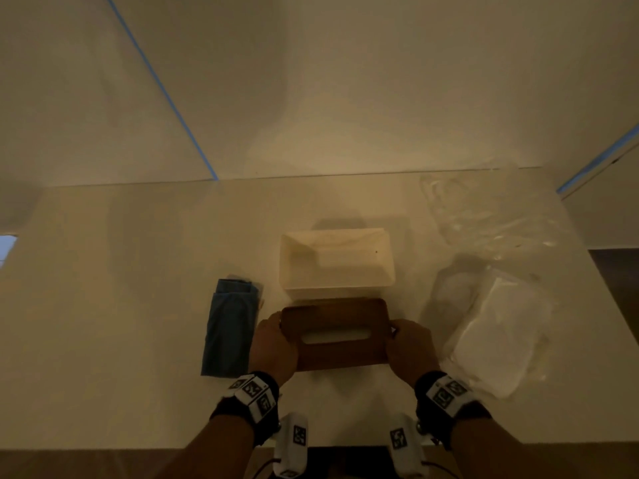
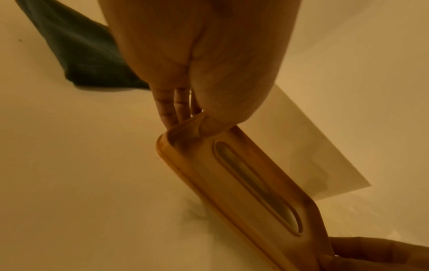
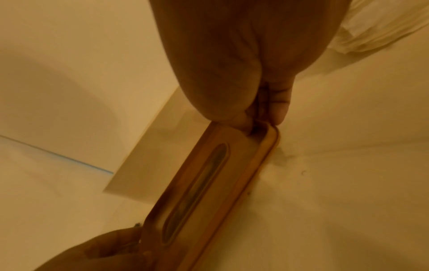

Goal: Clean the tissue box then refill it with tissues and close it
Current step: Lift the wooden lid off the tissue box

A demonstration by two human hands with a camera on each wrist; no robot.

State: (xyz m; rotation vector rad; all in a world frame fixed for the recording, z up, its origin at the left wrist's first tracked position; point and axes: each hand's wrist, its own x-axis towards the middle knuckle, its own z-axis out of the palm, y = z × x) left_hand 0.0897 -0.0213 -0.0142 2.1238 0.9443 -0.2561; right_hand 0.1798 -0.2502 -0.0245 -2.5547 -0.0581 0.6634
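Observation:
The brown wooden lid (image 1: 337,335) with its long slot is held just above the table, near the front edge. My left hand (image 1: 273,344) grips its left end, thumb under the rim and fingers over the top (image 2: 171,110). My right hand (image 1: 408,347) grips the right end the same way (image 3: 262,111). The lid's underside (image 2: 243,183) (image 3: 204,183) faces both wrist cameras. Just behind the lid stands the white tissue box (image 1: 337,262), open on top with nothing inside. A pack of white tissues (image 1: 494,337) in clear wrap lies to the right.
A folded blue cloth (image 1: 230,330) lies left of the lid, close to my left hand. Crumpled clear plastic (image 1: 484,216) sits at the back right of the white table (image 1: 103,271). A wall with blue tape lines rises behind the table.

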